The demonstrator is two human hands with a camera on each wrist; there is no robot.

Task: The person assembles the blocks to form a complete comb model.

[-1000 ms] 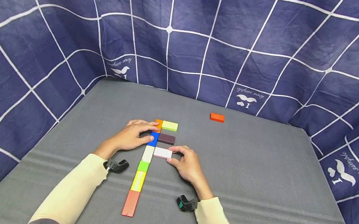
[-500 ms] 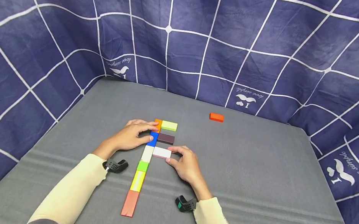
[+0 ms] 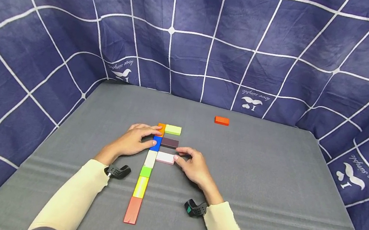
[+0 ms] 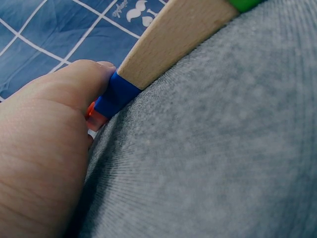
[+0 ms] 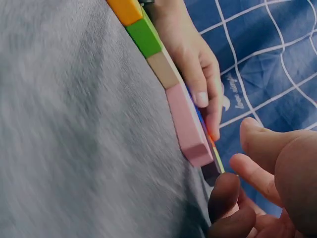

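Observation:
Flat blocks form a column on the grey cloth: orange (image 3: 161, 126), blue (image 3: 156, 144), pale wood (image 3: 150, 159), green (image 3: 145, 171), yellow (image 3: 140, 187) and salmon red (image 3: 133, 210). Three more jut rightward from its upper part: a lime block (image 3: 173, 130), a dark purple block (image 3: 169, 143) and a pale pink block (image 3: 165, 158). My left hand (image 3: 135, 140) rests on the column, fingertips at the orange block and thumb at the blue one. Beside the pink block's outer end is my right hand (image 3: 194, 166); in the right wrist view its parted fingers hold nothing.
A lone red-orange block (image 3: 222, 120) lies toward the back of the cloth-covered table (image 3: 267, 183). Blue curtains (image 3: 193, 53) with white grid lines rise behind the table and along its sides.
My right hand has let go of the pink block's end and shifted slightly right, its fingers parting. The pink block stays beside the column. My left hand keeps its place.

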